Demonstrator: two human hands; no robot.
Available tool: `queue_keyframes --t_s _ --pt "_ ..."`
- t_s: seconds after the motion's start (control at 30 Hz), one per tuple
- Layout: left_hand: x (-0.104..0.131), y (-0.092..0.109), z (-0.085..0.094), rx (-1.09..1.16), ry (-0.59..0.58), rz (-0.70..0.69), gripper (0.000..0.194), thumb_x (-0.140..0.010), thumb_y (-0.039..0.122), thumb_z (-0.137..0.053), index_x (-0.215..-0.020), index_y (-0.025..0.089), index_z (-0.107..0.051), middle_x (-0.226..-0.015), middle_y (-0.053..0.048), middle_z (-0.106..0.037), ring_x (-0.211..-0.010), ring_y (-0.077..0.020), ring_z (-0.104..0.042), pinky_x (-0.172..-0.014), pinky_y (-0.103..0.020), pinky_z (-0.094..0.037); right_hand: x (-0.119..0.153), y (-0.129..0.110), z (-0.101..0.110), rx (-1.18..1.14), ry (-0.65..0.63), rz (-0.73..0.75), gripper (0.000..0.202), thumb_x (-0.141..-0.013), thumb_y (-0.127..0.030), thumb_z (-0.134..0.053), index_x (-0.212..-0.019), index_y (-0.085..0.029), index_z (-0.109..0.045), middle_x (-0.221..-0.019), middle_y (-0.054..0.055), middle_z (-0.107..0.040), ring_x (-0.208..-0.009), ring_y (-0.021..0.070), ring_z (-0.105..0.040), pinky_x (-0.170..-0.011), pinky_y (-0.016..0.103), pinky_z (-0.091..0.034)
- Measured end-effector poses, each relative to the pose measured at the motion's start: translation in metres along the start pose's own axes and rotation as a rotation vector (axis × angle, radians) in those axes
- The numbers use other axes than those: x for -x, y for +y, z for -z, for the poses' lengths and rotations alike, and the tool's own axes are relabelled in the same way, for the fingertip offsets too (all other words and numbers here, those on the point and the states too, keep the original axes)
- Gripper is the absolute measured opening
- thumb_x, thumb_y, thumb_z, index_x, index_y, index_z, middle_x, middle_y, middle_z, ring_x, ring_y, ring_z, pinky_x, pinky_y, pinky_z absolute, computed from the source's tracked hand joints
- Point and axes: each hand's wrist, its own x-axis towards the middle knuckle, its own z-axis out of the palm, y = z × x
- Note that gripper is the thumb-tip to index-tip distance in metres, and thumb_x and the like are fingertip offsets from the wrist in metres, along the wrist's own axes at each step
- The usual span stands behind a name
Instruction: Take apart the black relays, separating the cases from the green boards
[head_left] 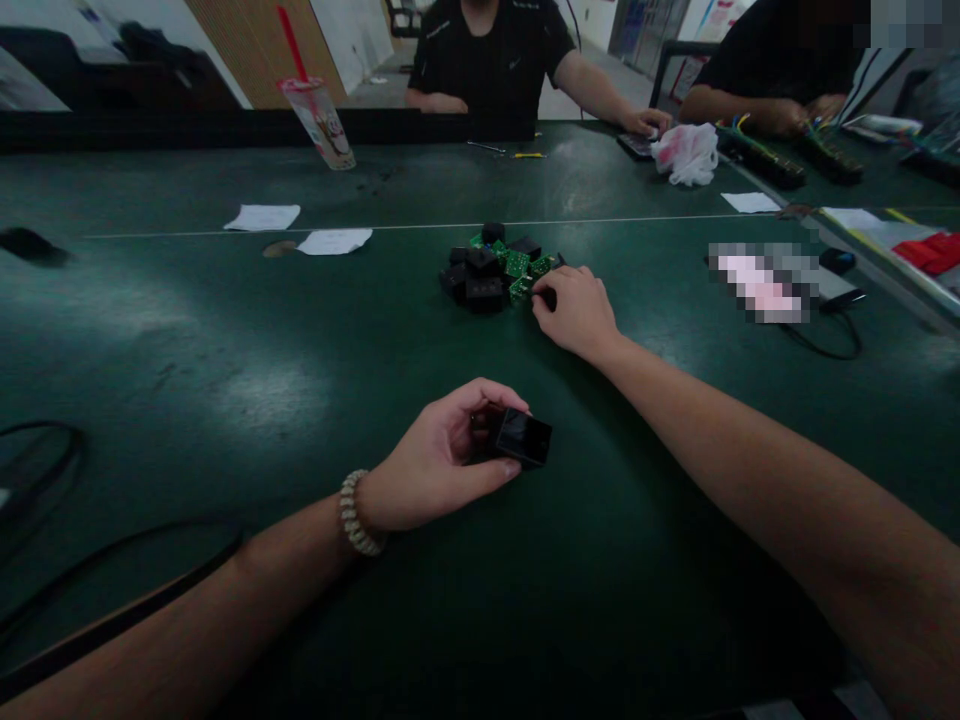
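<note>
My left hand [435, 455] grips a small black plastic box [525, 438] between thumb and fingers, over the near middle of the table. The box has a glossy flat face turned up towards me. Farther off, my right hand [577, 310] reaches to the right side of a pile, its thumb and forefinger closed together. Something dark shows at its fingertips, too small to make out. The pile holds several black plastic cases [484, 292] and several small green circuit boards [516, 264], lying over one another.
A green table [225, 330] spreads around both hands. A plastic cup [319, 120] with a red straw leans at the far left. Paper slips [334, 241], a crumpled plastic bag [686, 153] and black cables [832, 350] lie about. Two people sit across the table.
</note>
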Motion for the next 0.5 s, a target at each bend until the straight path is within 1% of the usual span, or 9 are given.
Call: queue_keyframes --t_s 0.1,0.27,0.5 --pt "-0.0006 0.0007 -0.0008 0.003 0.009 0.005 0.043 -0.080 0.013 -0.087 -0.118 0.018 -0.066 -0.115 -0.008 -0.071 -0.103 -0.0204 -0.071 -0.089 -0.033 -0.062 0.0012 0.0022 -0.0004 -0.015 0.007 0.021 0.024 -0.098 -0.018 -0.057 -0.103 -0.019 -0.080 -0.115 0.014 -0.079 -0.112 0.0369 -0.065 -0.103 0.059 -0.053" --pt "-0.0003 0.0021 -0.0006 -0.004 0.007 0.010 0.043 -0.081 0.013 -0.087 -0.118 0.017 -0.066 -0.115 -0.008 -0.071 -0.103 -0.0201 -0.071 -0.088 -0.032 -0.062 -0.0002 0.0042 -0.0014 -0.054 -0.008 0.051 0.029 -0.101 -0.013 -0.051 -0.107 -0.018 -0.080 -0.114 0.013 -0.078 -0.111 0.0322 -0.066 -0.109 0.056 -0.050" --pt "0.0001 0.0020 -0.0004 -0.016 0.012 0.005 0.044 -0.080 0.014 -0.087 -0.119 0.018 -0.067 -0.116 -0.008 -0.072 -0.103 -0.0205 -0.072 -0.090 -0.033 -0.063 -0.0011 0.0042 -0.0012 -0.083 -0.034 0.064 0.027 -0.101 -0.011 -0.053 -0.108 -0.019 -0.078 -0.115 0.012 -0.076 -0.112 0.0316 -0.065 -0.107 0.053 -0.050"
